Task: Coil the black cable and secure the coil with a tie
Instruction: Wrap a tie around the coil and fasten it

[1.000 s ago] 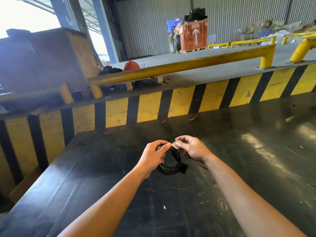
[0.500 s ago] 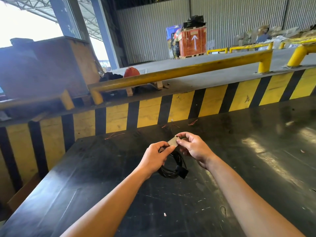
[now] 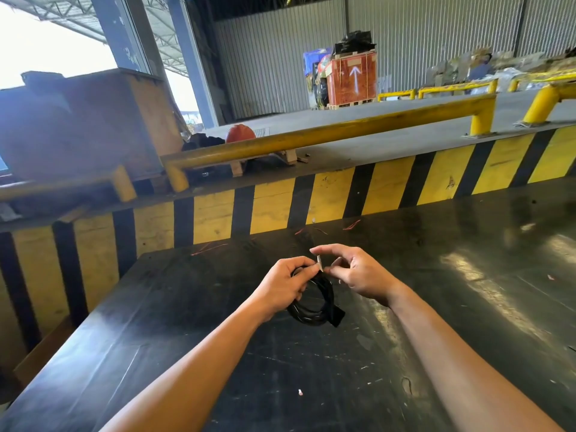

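A coiled black cable (image 3: 313, 299) is held just above the black tabletop (image 3: 467, 322), near its far edge. The coil is gripped at its upper left by the left hand (image 3: 285, 283), whose fingers are closed around the bundled loops; the lower loops hang free below the hand. A black plug end (image 3: 336, 316) is seen at the lower right of the coil. At the top of the coil a small pale tie (image 3: 319, 263) is pinched: the grip of the left hand is clamped on the cable and touches the tie with thumb and forefinger, while the grip of the right hand (image 3: 358, 275) is closed on the tie from the other side, its remaining fingers being spread and curled. Whether the tie is already wrapped around the loops cannot be told. Thin red wire scraps (image 3: 350, 226) are scattered on the tabletop beyond the hands. Behind the tabletop a yellow-and-black striped barrier (image 3: 386, 185) is seen, topped by a yellow rail (image 3: 327, 134), with an orange crate (image 3: 353, 77) marked by a white arrow far behind it.
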`<action>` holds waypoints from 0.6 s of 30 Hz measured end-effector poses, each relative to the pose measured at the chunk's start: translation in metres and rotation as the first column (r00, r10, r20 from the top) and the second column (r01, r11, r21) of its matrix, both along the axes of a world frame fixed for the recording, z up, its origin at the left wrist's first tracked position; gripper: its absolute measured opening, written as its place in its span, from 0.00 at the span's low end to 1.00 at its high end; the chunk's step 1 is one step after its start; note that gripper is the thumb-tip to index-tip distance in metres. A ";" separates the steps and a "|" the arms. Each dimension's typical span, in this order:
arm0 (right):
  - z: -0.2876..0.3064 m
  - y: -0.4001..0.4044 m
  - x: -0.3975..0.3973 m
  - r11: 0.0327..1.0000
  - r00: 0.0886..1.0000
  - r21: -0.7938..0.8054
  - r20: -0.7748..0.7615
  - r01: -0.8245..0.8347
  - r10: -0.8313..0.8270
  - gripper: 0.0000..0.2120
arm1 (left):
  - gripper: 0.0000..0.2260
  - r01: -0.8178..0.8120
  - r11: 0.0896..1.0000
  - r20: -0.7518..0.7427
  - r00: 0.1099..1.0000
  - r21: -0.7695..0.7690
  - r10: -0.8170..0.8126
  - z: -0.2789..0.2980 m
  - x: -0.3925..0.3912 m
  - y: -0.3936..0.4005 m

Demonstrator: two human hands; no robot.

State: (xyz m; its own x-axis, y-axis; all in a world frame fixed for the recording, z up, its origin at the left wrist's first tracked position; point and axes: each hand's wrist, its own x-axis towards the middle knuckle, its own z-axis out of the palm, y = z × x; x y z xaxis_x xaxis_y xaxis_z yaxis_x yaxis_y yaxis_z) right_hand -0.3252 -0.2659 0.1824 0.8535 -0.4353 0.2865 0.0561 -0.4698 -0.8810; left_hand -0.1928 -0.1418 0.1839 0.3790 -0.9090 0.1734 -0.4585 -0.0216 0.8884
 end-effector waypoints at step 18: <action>0.005 0.011 0.000 0.901 0.882 0.432 0.435 -0.030 -0.179 0.07 | 0.10 -0.126 0.991 -0.064 0.990 -0.038 0.123 0.012 0.012 -0.007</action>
State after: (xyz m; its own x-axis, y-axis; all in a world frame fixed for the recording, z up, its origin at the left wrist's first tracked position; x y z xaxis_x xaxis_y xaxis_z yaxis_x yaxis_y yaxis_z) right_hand -0.3250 -0.2554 0.1870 0.6316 -0.6583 0.4096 0.4772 -0.0863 -0.8746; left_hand -0.1804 -0.1489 0.1960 0.4996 -0.8467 0.1831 -0.3993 -0.0375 0.9161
